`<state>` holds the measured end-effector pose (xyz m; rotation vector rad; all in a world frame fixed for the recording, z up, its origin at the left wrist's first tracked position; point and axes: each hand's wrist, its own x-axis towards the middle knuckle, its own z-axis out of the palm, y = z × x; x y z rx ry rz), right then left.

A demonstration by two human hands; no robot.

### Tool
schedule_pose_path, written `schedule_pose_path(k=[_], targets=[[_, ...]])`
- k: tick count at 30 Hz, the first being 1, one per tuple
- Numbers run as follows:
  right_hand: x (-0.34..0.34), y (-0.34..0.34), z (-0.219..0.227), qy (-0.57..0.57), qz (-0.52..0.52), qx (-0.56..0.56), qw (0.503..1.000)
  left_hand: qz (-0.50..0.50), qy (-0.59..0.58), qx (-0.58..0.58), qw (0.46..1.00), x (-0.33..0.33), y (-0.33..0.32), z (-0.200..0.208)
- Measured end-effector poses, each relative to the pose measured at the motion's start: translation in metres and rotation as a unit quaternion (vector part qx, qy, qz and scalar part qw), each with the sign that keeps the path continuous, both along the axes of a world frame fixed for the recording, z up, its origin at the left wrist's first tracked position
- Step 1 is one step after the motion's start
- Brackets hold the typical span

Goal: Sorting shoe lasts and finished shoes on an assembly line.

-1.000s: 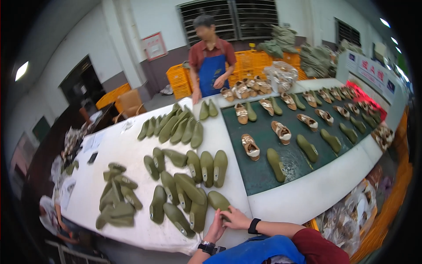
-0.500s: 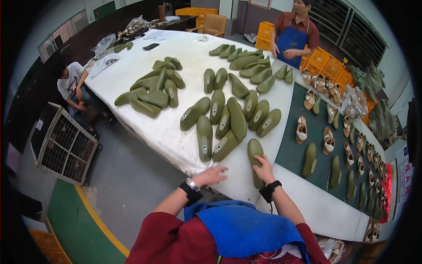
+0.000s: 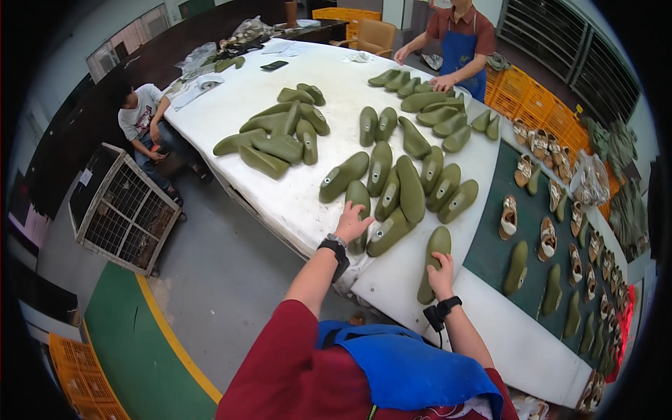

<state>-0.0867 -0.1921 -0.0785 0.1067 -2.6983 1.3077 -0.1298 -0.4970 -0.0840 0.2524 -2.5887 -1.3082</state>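
Two hands down in the head view: your left hand [image 3: 352,224] lies flat, gripping nothing, on a green last [image 3: 359,210]; your right hand [image 3: 441,274] curls over a lone last [image 3: 435,262] (near the table edge [image 3: 392,308]), which could slide off.

One head-worn fisheye view looks steeply down from close above, facing the white table [image 3: 308,77] across centre frame
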Motion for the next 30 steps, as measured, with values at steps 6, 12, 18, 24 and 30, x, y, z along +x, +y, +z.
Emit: schedule_pose_path(k=[6, 12, 18, 24, 30], targets=[[0.003, 0.001, 0.002, -0.012, -0.006, 0.017, 1.0, 0.048, 0.041, 0.049, 0.997, 0.0, 0.011, -0.006], [0.006, -0.006, 0.014, 0.026, 0.019, 0.069, 0.997, 0.054, 0.054, 0.037, 0.996, 0.043, 0.029, -0.018], [0.001, -0.001, 0.005, 0.046, 0.046, 0.072, 0.995, -0.047, -0.106, 0.006, 0.993, 0.194, 0.007, 0.005], [-0.008, -0.008, 0.005, 0.077, 0.059, 0.053, 0.994, 0.177, -0.368, 0.011, 0.913, 0.342, -0.116, -0.073], [-0.012, 0.009, -0.012, 0.08, 0.064, 0.085, 0.991, 0.187, -0.559, 0.095, 0.802, 0.411, -0.185, -0.119]])
